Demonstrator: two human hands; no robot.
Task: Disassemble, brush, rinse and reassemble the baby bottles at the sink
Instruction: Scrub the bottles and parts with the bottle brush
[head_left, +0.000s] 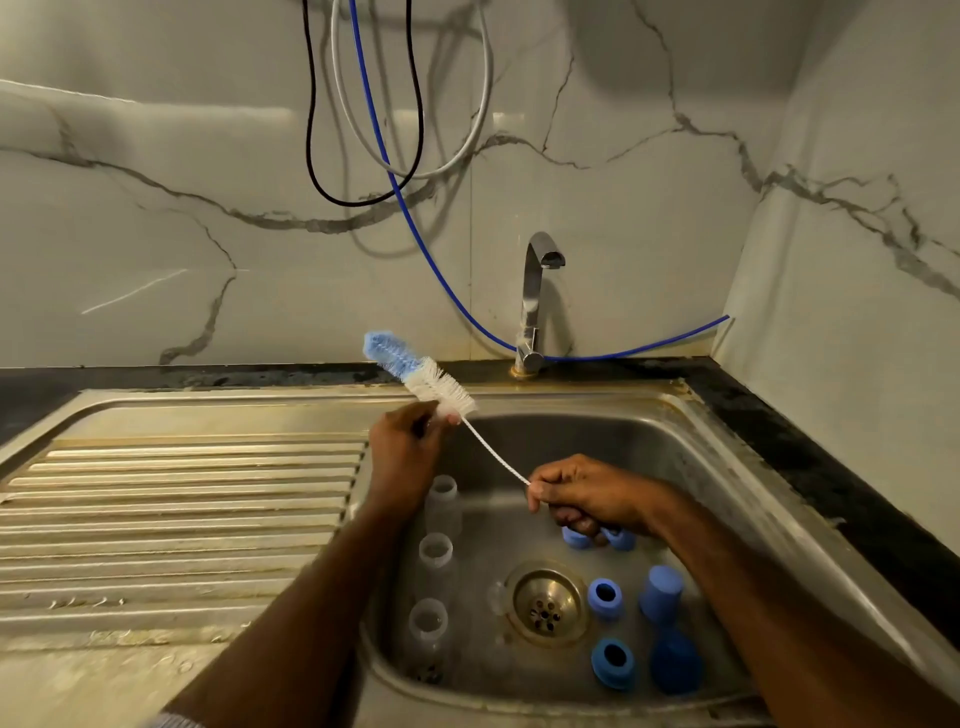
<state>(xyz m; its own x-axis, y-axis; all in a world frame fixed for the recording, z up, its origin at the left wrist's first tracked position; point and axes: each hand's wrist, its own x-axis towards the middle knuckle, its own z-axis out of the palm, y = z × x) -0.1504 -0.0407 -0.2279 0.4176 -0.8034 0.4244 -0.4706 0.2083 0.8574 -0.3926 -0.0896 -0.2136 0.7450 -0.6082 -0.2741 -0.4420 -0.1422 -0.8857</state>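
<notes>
Over the sink basin (691, 457) I hold a bottle brush (415, 371) with blue and white bristles, pointing up and to the left. My left hand (402, 457) pinches the lower end of the bristles. My right hand (587, 496) is closed around the twisted wire handle. Three clear bottle bodies (435, 558) stand upright in a row along the basin's left side. Blue collar rings (605, 597) and blue caps (661, 592) lie right of the drain (545, 605). Two more blue parts (576, 538) show just under my right hand.
A chrome tap (535, 301) rises behind the basin, with no water running. The ribbed steel draining board (176, 519) stretches to the left. Black, white and blue hoses (395, 171) hang down the marble wall. A dark counter edge (810, 467) runs along the right.
</notes>
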